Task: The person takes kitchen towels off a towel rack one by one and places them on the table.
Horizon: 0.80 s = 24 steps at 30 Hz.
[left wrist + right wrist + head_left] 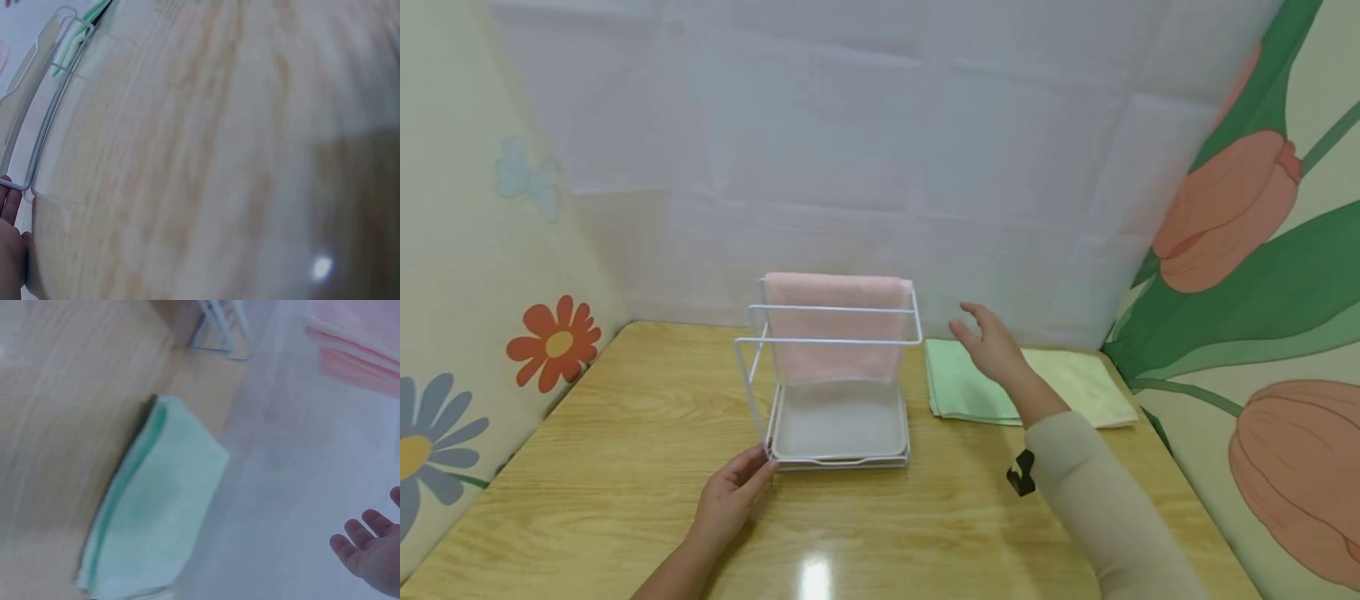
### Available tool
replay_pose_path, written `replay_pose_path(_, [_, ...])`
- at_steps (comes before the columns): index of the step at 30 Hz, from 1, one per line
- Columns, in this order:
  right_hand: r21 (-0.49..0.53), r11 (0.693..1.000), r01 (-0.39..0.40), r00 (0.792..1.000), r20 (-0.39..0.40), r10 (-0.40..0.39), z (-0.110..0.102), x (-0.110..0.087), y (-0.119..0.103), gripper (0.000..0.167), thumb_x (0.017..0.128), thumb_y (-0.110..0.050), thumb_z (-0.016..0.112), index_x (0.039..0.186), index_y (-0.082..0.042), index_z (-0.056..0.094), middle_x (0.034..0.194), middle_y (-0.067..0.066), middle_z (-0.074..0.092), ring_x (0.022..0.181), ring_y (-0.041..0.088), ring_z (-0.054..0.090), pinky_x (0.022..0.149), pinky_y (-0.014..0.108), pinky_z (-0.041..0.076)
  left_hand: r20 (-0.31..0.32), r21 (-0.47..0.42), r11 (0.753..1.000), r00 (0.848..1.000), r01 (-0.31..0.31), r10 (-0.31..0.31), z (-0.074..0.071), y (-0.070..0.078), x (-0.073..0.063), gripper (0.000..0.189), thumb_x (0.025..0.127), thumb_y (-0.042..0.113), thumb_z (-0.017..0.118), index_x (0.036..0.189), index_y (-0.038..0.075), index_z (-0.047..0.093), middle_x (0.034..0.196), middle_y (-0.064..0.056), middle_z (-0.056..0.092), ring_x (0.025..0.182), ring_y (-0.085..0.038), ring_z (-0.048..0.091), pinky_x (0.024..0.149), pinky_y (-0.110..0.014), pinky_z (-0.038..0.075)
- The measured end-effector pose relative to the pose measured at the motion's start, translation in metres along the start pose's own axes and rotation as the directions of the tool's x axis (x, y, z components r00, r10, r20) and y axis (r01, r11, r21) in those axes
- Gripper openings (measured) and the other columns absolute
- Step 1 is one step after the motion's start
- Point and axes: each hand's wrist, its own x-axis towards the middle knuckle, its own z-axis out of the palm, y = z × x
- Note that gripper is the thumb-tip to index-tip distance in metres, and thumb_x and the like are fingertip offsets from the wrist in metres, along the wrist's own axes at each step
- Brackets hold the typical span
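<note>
A white wire towel rack [814, 341] with three rails stands on the table. Over its rearmost rail hangs a folded pink towel [838, 329], and a pale tray [841, 421] sits in its base. My left hand [730, 492] holds the rack's near left corner between thumb and fingers; the left wrist view catches the fingers [11, 203] at that wire corner. To the right of the rack, my right hand [996, 346] is raised with its fingers spread and nothing in them. Below it lies a folded green towel [156, 500], partly covered by the forearm in the head view.
A folded pale yellow towel [1078, 387] lies against the green one at the back right. A white sheet [880, 150] hangs behind the table [625, 467]. Printed floral panels [1232, 308] flank both sides. A small black item [1021, 473] shows beside the right sleeve.
</note>
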Motion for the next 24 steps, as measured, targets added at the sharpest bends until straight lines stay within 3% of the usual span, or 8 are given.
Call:
replay_pose_path(7, [0.070, 0.994, 0.086, 0.995, -0.052, -0.083, -0.015, 0.011, -0.029, 0.057, 0.102, -0.037, 0.049, 0.150, -0.008, 0.036, 0.153, 0.021, 0.037, 0.141, 0.039, 0.035, 0.116, 0.055, 0.033, -0.007, 0.023, 1.000, 1.000, 0.008, -0.008, -0.001, -0.001, 0.000, 0.037, 0.093, 0.013, 0.067, 0.123, -0.008, 0.062, 0.098, 0.026, 0.064, 0.092, 0.013, 0.060, 0.079, -0.007, 0.051])
replay_pose_path(11, [0.083, 0.990, 0.112, 0.992, -0.069, -0.106, -0.019, 0.017, -0.045, 0.056, 0.101, -0.036, 0.052, 0.148, -0.009, 0.039, 0.152, 0.020, 0.040, 0.140, 0.038, 0.038, 0.115, 0.053, 0.035, -0.006, 0.026, 0.999, 1.000, 0.021, -0.020, -0.001, -0.001, 0.001, 0.037, 0.093, 0.014, 0.067, 0.124, -0.006, 0.062, 0.096, 0.031, 0.061, 0.093, 0.012, 0.060, 0.080, -0.007, 0.051])
replay_pose_path(21, [0.116, 0.983, 0.140, 0.990, -0.045, -0.135, -0.019, 0.024, -0.084, 0.064, 0.093, -0.036, 0.065, 0.148, -0.014, 0.040, 0.151, 0.016, 0.043, 0.140, 0.033, 0.040, 0.115, 0.050, 0.036, -0.003, 0.032, 0.999, 1.000, 0.031, -0.031, 0.000, 0.001, 0.000, 0.038, 0.093, 0.015, 0.068, 0.124, -0.005, 0.063, 0.095, 0.033, 0.059, 0.093, 0.015, 0.058, 0.081, -0.006, 0.049])
replay_pose_path(24, [0.118, 0.982, 0.146, 0.989, -0.022, -0.145, -0.017, 0.027, -0.094, 0.067, 0.091, -0.035, 0.069, 0.148, -0.016, 0.041, 0.152, 0.012, 0.043, 0.141, 0.030, 0.039, 0.116, 0.048, 0.036, -0.006, 0.023, 0.999, 1.000, 0.031, -0.031, 0.000, 0.000, 0.001, 0.037, 0.093, 0.014, 0.068, 0.124, -0.006, 0.062, 0.094, 0.034, 0.060, 0.094, 0.010, 0.061, 0.081, -0.007, 0.050])
